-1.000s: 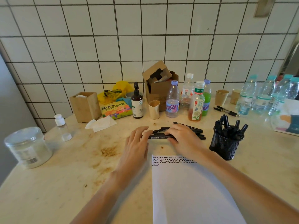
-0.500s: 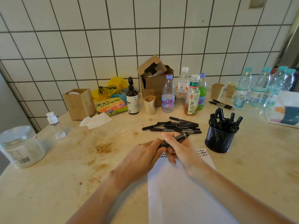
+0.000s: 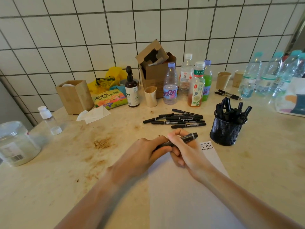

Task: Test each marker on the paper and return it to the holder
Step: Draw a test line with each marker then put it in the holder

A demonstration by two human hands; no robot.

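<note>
We see both forearms reach in from the lower edge and meet in the middle. Our left hand (image 3: 142,156) lies knuckles up, its fingers curled round one end of the marker (image 3: 179,140). Our right hand (image 3: 184,149) wraps the same marker further along (thumb on top, fingers tucked under). The two hands touch.
</note>
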